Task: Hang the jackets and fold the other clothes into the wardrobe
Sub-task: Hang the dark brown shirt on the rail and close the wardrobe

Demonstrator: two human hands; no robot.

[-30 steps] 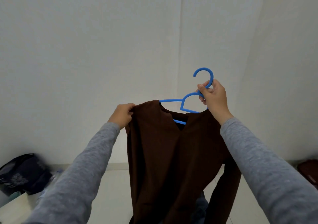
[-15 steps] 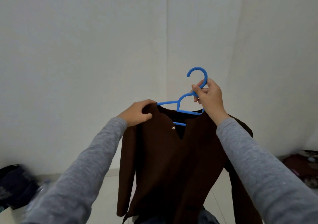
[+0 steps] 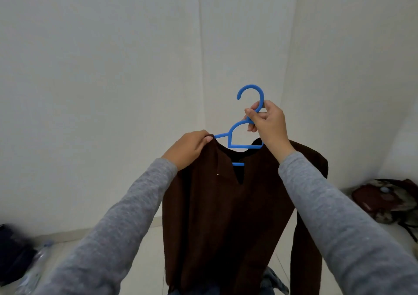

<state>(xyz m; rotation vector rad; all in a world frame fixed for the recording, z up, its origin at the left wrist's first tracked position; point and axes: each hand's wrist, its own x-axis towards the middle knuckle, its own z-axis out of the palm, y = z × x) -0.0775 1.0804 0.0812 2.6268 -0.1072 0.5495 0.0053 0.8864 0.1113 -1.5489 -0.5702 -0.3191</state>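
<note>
A dark brown jacket [image 3: 226, 215] hangs in front of me on a blue plastic hanger [image 3: 239, 134]. My right hand [image 3: 268, 122] grips the hanger's neck just below the hook, holding it up. My left hand [image 3: 188, 146] pinches the jacket's left shoulder at the collar, over the hanger's left arm. The jacket's right shoulder sits on the hanger behind my right wrist, and its sleeve hangs down at the right. The wardrobe is out of view.
Plain white walls meet in a corner straight ahead. A dark bag [image 3: 13, 256] and a plastic bottle [image 3: 36, 263] lie on the floor at the lower left. A reddish patterned bag [image 3: 384, 199] lies on the floor at the right. Blue denim [image 3: 273, 281] shows below the jacket.
My view has turned right, so the left bag slid off and the right bag came in. My left hand moved inward along the shoulder toward the collar. The right shoulder now sits on the hanger.
</note>
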